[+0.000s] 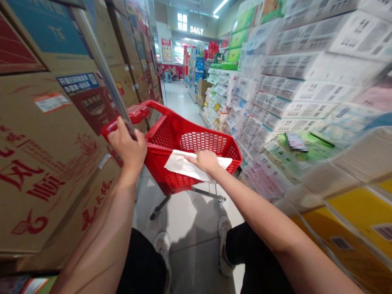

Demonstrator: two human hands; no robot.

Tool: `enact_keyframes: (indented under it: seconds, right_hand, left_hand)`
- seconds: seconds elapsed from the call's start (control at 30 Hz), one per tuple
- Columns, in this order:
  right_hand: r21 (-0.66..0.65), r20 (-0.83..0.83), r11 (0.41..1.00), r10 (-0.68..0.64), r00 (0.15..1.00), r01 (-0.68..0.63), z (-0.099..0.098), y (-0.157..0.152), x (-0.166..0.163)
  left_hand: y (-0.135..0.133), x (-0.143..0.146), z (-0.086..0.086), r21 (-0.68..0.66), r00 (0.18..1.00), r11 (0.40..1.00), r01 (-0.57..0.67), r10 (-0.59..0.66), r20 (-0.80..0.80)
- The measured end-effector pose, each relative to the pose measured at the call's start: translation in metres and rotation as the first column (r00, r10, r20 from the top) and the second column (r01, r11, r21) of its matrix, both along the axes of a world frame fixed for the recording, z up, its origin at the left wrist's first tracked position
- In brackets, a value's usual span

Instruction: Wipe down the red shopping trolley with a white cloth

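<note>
My left hand is closed around the lower end of a slanted metal pole, right at the handle of a red shopping cart. Whether its fingers also grip that handle, I cannot tell. My right hand holds a white cloth against the near upper rim of the red shopping cart, fingers bent over it and thumb pointing left. The cloth hangs over the cart's perforated side. Part of the basket's inside shows, with the near portion hidden behind hand and cloth.
Stacked cardboard cartons rise close on the left. Tall piles of packaged tissue line the right, with yellow packs nearer me. A tiled aisle leads ahead to a blue stool. My shoes stand behind the cart.
</note>
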State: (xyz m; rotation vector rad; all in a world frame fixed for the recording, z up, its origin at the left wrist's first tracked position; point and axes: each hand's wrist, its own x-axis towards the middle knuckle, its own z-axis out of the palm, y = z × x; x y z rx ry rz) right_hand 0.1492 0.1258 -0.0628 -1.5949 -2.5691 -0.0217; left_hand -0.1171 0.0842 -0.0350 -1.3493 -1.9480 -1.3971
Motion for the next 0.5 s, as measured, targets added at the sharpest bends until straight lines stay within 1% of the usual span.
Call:
enact_keyframes:
  seconds: [0.13,0.2,0.27,0.37,0.43,0.5]
  right_hand:
    - [-0.028,0.114,0.994,-0.102,0.988,0.106,-0.006,0.009,0.063]
    - [-0.019,0.133,0.986,-0.159,0.978,0.163,-0.010,0.011,0.096]
    - [-0.002,0.132,0.983,-0.181,0.975,0.182,-0.015,0.011,0.121]
    - [0.018,0.139,0.985,-0.175,0.975,0.174,-0.021,0.004,0.139]
    - [0.023,0.153,0.982,-0.188,0.970,0.187,-0.022,-0.004,0.139]
    - [0.019,0.163,0.979,-0.205,0.965,0.205,-0.022,-0.013,0.135]
  left_hand:
    - [-0.001,-0.010,-0.002,-0.020,1.000,1.000,-0.011,0.010,-0.021]
    - [-0.001,-0.009,-0.002,-0.021,0.999,1.000,-0.011,0.011,-0.033]
    - [-0.004,-0.005,0.000,-0.008,1.000,1.000,0.000,0.000,-0.031]
    - [-0.008,0.006,0.007,0.025,1.000,1.000,0.019,-0.020,0.004]
    - [-0.010,0.014,0.011,0.055,0.998,0.998,0.039,-0.042,0.051]
    - [-0.009,0.023,0.010,0.103,0.994,0.993,0.049,-0.059,0.094]
